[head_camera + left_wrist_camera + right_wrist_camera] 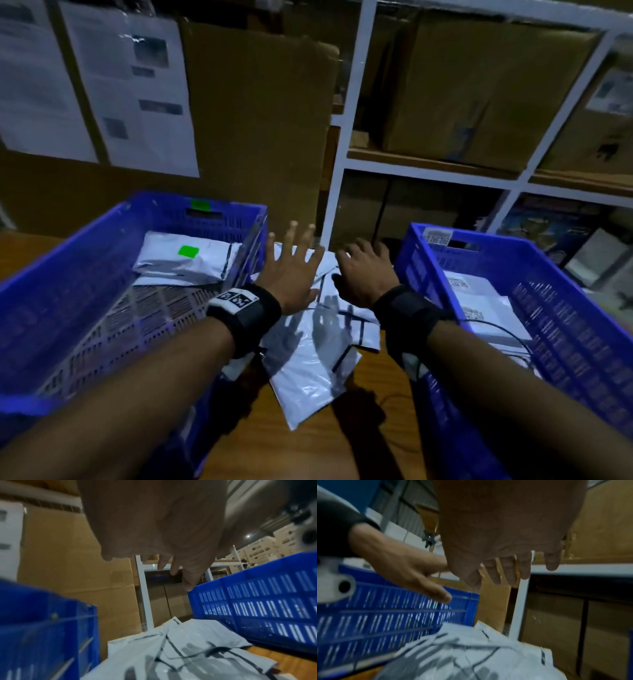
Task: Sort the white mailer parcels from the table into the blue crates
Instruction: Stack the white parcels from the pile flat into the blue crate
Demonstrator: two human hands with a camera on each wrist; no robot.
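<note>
both the left hand and right hand hover released and empty, the white mailer parcels heaped below their fingertips between the blue crates, probably light, floppy, slick, best pinched at an edge.

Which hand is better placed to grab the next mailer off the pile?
Probably the right hand: its fingers curve down over the far end of the mailer pile. The left hand hovers flat and splayed beside the left crate.

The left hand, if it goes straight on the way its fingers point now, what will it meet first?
Probably the white mailer parcels heaped between the two crates. The left hand hovers open above the heap, fingers pointing forward and slightly down, holding nothing. Depth is unclear; kept level, it might instead reach the white shelf post behind.
</note>
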